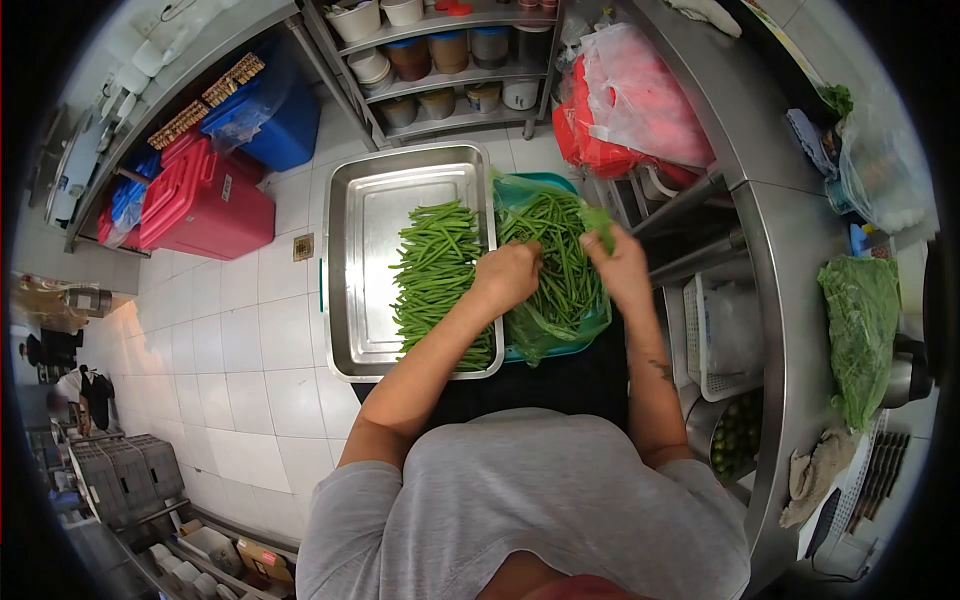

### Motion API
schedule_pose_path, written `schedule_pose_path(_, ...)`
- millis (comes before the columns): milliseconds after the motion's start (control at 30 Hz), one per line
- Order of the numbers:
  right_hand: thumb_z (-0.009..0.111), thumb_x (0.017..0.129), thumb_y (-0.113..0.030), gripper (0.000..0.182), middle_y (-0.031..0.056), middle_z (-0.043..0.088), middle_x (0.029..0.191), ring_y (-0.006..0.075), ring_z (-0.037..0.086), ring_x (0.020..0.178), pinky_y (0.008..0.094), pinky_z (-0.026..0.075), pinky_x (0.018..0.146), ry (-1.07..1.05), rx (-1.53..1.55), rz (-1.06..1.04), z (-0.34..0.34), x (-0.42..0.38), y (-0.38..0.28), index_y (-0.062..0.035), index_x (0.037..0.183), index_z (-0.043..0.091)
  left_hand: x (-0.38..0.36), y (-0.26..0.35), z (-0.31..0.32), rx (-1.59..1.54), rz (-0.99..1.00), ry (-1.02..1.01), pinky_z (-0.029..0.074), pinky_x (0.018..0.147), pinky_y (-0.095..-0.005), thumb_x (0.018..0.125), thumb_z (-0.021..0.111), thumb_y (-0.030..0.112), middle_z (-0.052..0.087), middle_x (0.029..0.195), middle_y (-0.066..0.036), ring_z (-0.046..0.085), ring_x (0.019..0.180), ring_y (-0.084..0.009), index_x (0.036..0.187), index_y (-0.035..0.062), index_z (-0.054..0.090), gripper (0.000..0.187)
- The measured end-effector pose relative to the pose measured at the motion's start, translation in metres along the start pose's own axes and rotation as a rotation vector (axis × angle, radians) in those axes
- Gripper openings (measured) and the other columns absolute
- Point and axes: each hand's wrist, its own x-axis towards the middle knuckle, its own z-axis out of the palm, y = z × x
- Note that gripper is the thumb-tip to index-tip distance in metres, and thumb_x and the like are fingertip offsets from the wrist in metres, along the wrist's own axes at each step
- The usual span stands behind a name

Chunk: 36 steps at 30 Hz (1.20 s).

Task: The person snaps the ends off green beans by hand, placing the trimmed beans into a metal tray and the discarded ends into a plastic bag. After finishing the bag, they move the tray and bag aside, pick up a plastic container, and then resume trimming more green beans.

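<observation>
Many long green beans (438,275) lie side by side in a steel tray (365,240), mostly along its right half. Beside the tray, more beans (562,265) fill an open green plastic bag (535,338) resting on a teal tray (545,180). My left hand (508,275) reaches across the steel tray's right rim, its fingers curled in on beans at the bag's left side. With my right hand (618,265) I pinch the bag's upper right edge, which bunches above the fingers. The fingertips of the left hand are partly hidden.
Steel shelves (450,75) with tubs stand ahead. A red bag (595,130) sits at the right front, near the steel counter (780,230). Pink (205,200) and blue bins (270,125) are at the left. A white basket (715,380) is low on the right.
</observation>
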Motion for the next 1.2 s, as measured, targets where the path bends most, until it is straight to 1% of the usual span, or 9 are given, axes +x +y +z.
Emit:
schedule_pose_path(33,0.066,0.084,-0.022,0.028,0.013,0.063,0.088,0.0303,0.062,0.082,0.0365,0.047,0.075,-0.007,-0.291,0.038,0.013,0.001,0.009,0.0004,0.1,0.06,0.0,-0.003,0.004,-0.005,0.034,0.052,0.049,0.072,-0.046,0.085,0.057,0.021,0.063,0.086,-0.02,0.062,0.083,-0.0375,0.087,0.0021,0.061,0.019)
schedule_pose_path(133,0.069,0.081,-0.024,0.031,0.0183,0.063,0.086,0.0363,0.061,0.079,0.0426,0.047,0.075,0.208,-0.479,-0.233,0.056,0.001,0.061,0.0013,0.095,0.061,0.001,0.002,-0.001,-0.044,0.065,0.02,0.048,0.073,-0.0458,0.085,0.058,0.018,0.062,0.09,-0.02,0.061,0.086,-0.0373,0.088,0.0023,0.058,0.016)
schedule_pose_path(333,0.071,0.078,-0.013,0.028,0.006,0.06,0.08,0.0165,0.058,0.07,0.0286,0.046,0.062,-0.131,0.101,0.041,0.041,0.01,0.054,0.0005,0.097,0.055,0.005,-0.009,-0.002,-0.244,0.157,0.176,0.047,0.071,-0.0429,0.084,0.058,0.009,0.061,0.088,-0.02,0.06,0.083,-0.0366,0.093,0.0002,0.057,0.013)
schedule_pose_path(433,0.072,0.076,-0.012,0.028,0.004,0.053,0.078,0.0117,0.052,0.071,0.0275,0.044,0.063,-0.185,0.374,0.089,0.026,0.001,0.033,0.0011,0.091,0.053,0.012,-0.009,-0.007,-0.315,0.23,0.308,0.047,0.072,-0.0414,0.084,0.058,0.005,0.059,0.089,-0.019,0.06,0.081,-0.0351,0.099,0.0,0.056,0.016)
schedule_pose_path(467,0.072,0.076,-0.011,0.027,0.0035,0.053,0.078,0.0114,0.052,0.071,0.0272,0.045,0.064,-0.177,0.367,0.071,0.022,-0.001,0.026,0.0009,0.091,0.053,0.013,-0.007,-0.011,-0.324,0.254,0.294,0.046,0.073,-0.0408,0.083,0.058,0.004,0.058,0.091,-0.019,0.059,0.081,-0.0338,0.104,0.0005,0.055,0.021)
schedule_pose_path(633,0.072,0.076,-0.01,0.027,0.0028,0.053,0.078,0.0111,0.051,0.071,0.0268,0.045,0.066,-0.14,0.264,-0.089,0.017,-0.006,0.012,0.001,0.092,0.053,0.025,-0.005,-0.024,-0.33,0.348,0.237,0.046,0.069,-0.0401,0.083,0.058,0.003,0.058,0.086,-0.019,0.058,0.078,-0.0353,0.094,-0.0008,0.056,0.012)
schedule_pose_path(933,0.068,0.081,-0.02,0.033,0.0174,0.066,0.094,0.0279,0.064,0.089,0.0374,0.047,0.076,-0.182,0.01,-0.188,0.021,-0.005,0.014,0.0008,0.106,0.061,0.015,0.006,-0.037,-0.327,0.388,0.162,0.045,0.065,-0.0405,0.081,0.058,0.001,0.057,0.078,-0.018,0.058,0.074,-0.0367,0.085,-0.0015,0.055,0.006)
schedule_pose_path(1033,0.068,0.082,-0.02,0.03,0.017,0.066,0.088,0.0269,0.064,0.085,0.0363,0.047,0.075,-0.165,-0.03,-0.183,0.02,-0.005,0.009,0.0007,0.102,0.062,0.014,0.005,-0.033,-0.312,0.397,0.194,0.045,0.068,-0.0436,0.078,0.056,-0.002,0.056,0.08,-0.02,0.056,0.079,-0.0391,0.084,-0.0019,0.052,0.007)
schedule_pose_path(1200,0.066,0.084,-0.023,0.029,0.0114,0.066,0.077,0.0185,0.064,0.073,0.0316,0.048,0.068,-0.171,0.169,-0.097,0.027,-0.002,0.014,0.0019,0.1,0.063,0.015,0.003,-0.018,-0.266,0.405,0.304,0.044,0.07,-0.0446,0.077,0.053,-0.005,0.053,0.083,-0.02,0.054,0.082,-0.0403,0.086,-0.0016,0.048,0.011)
